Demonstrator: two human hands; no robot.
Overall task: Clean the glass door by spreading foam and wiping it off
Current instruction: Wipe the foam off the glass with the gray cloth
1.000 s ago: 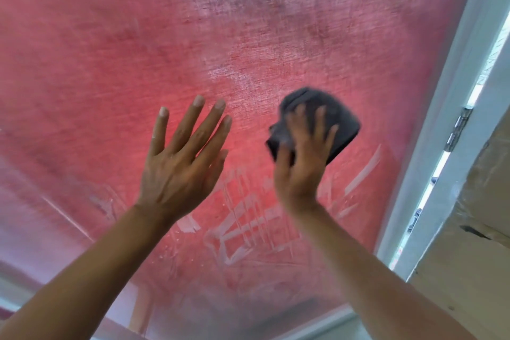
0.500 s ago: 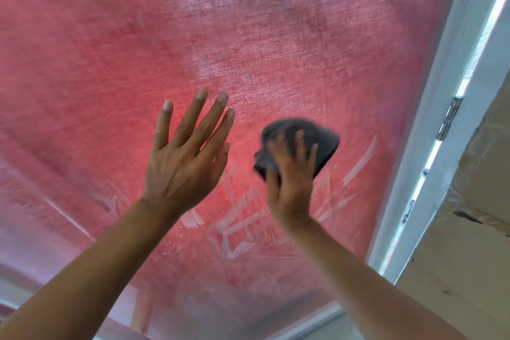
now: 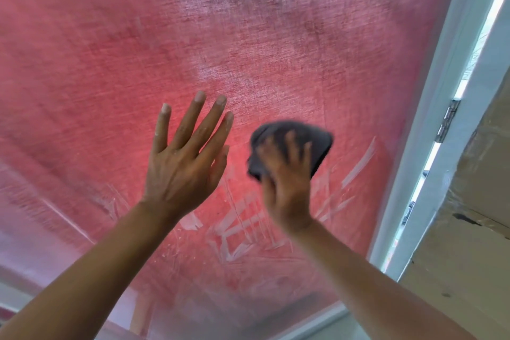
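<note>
The glass door (image 3: 248, 36) fills the view, with red woven fabric showing behind it. White foam streaks (image 3: 240, 232) smear the lower middle of the pane. My left hand (image 3: 187, 163) is held flat against the glass with fingers spread and holds nothing; white specks cling to its fingers. To its right, my right hand (image 3: 287, 179) presses a dark grey cloth (image 3: 317, 138) onto the glass. That hand and the cloth are blurred by motion. The cloth bunches out above and beside the fingers.
The white door frame (image 3: 430, 130) runs diagonally down the right side, with a metal hinge (image 3: 447, 121) on it. Beyond it is a beige wall (image 3: 469, 270). The frame's bottom rail (image 3: 317, 323) crosses the lower right.
My right hand has slid the cloth down and to the left across the glass, closer to my left hand. My left hand has stayed in place.
</note>
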